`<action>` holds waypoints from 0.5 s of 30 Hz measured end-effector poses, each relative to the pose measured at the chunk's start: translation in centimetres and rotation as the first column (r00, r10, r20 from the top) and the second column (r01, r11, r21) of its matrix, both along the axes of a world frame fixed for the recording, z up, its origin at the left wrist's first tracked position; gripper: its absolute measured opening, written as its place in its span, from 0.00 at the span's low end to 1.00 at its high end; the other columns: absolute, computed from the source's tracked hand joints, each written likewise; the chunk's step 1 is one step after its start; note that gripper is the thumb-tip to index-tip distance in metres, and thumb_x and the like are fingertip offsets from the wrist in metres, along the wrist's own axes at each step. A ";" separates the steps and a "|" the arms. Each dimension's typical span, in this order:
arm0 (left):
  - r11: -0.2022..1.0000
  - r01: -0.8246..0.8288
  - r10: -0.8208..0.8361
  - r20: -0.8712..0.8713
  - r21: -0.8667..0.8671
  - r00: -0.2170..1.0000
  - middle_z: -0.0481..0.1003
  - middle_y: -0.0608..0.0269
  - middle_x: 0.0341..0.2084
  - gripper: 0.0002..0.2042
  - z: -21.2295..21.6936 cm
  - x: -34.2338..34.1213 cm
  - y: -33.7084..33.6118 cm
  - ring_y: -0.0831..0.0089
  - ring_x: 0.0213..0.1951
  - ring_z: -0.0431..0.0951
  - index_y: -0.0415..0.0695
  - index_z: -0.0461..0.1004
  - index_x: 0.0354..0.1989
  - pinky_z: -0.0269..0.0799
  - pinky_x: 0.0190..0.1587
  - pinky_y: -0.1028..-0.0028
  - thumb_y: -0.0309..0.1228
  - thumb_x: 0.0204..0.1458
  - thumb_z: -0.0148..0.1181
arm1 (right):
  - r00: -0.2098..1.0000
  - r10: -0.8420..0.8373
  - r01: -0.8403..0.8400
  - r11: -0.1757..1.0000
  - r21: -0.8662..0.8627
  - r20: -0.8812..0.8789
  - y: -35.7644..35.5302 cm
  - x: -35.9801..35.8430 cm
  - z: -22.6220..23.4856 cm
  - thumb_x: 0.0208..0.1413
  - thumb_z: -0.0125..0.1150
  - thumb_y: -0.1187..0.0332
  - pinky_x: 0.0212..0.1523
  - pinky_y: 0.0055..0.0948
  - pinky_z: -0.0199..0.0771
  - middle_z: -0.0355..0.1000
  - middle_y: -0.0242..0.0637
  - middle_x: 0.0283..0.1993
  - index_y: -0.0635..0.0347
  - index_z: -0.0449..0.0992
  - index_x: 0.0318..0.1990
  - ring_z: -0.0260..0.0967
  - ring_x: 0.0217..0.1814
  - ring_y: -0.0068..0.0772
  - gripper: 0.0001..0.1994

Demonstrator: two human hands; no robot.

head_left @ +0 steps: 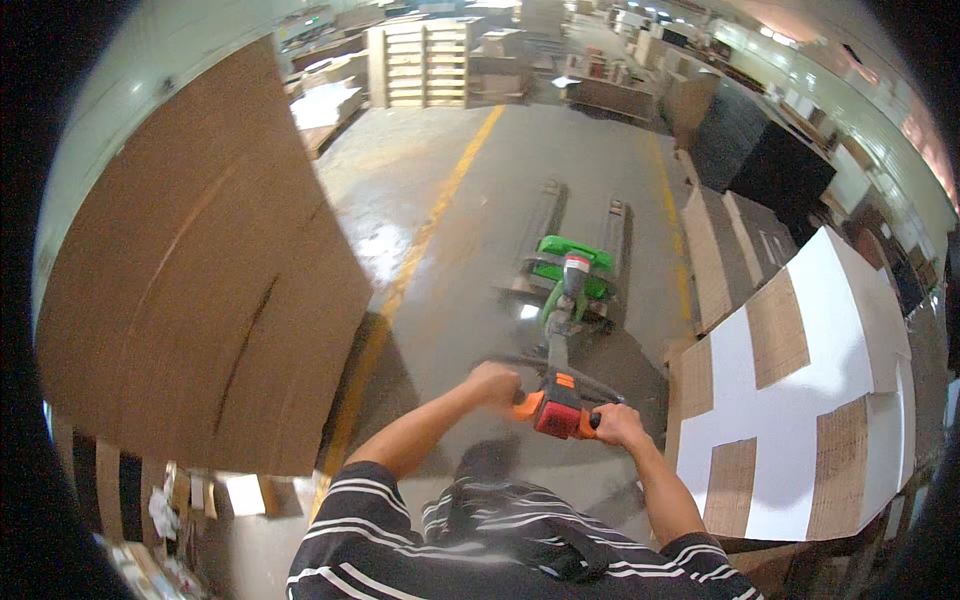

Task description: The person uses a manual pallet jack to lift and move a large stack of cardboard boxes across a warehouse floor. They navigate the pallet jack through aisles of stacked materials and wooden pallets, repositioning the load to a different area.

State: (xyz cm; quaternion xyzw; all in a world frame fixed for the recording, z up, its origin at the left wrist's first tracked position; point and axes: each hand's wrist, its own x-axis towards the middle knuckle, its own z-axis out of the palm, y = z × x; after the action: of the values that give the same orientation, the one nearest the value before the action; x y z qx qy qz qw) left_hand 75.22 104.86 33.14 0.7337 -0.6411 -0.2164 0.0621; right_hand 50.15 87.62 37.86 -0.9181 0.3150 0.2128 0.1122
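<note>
Both my arms reach forward to the handle (pixel 562 405) of a pallet jack, which has a red, black and orange control head. My left hand (pixel 492 386) is wrapped round the grip on its left side, slightly blurred. On the right side my right hand (pixel 619 426) is closed round the other grip, with a black end piece showing by the thumb. Beyond the handle, a shaft leads to the green pallet jack body (pixel 575 262). Its two grey forks (pixel 616 235) point away from me, low over the floor, with no load on them.
A tall brown cardboard stack (pixel 200 270) stands close on my left. White and brown boxes (pixel 790 390) rise close on my right, with a black stack (pixel 760 150) farther on. Yellow lines (pixel 440 205) edge the aisle. Wooden pallets (pixel 418 65) stand at the far end.
</note>
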 end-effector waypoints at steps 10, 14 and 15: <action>0.998 -0.052 0.053 -0.047 0.030 0.997 0.81 0.54 0.26 0.10 1.6 -21.9 22.0 0.54 0.32 0.82 0.48 0.81 0.27 0.78 0.34 0.58 0.39 0.37 0.64 | 0.984 0.083 -0.088 0.996 0.022 0.158 20.0 -20.7 0.4 0.44 0.66 0.42 0.38 0.48 0.75 0.77 0.54 0.33 0.57 0.82 0.37 0.76 0.39 0.57 0.26; 0.998 -0.063 0.062 -0.043 -0.005 0.997 0.81 0.51 0.28 0.11 1.4 -30.1 29.0 0.53 0.35 0.82 0.44 0.81 0.26 0.78 0.35 0.59 0.35 0.33 0.67 | 0.972 0.075 -0.117 0.976 0.183 0.224 25.1 -29.5 -0.5 0.34 0.77 0.53 0.40 0.38 0.75 0.78 0.50 0.33 0.56 0.83 0.39 0.78 0.38 0.50 0.24; 0.998 -0.050 0.051 -0.059 0.031 0.997 0.81 0.51 0.29 0.12 1.1 -32.3 30.8 0.54 0.36 0.82 0.44 0.82 0.27 0.78 0.36 0.58 0.34 0.32 0.68 | 0.971 0.048 -0.097 0.974 0.204 0.233 26.7 -31.7 -0.8 0.33 0.78 0.56 0.40 0.37 0.74 0.78 0.49 0.32 0.56 0.83 0.39 0.78 0.38 0.49 0.23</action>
State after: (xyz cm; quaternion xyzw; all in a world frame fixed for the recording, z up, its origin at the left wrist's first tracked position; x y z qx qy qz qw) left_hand 42.89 135.63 34.28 0.7438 -0.6169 -0.2459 0.0758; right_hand 18.49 114.30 37.10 -0.9299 0.2413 0.1435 0.2377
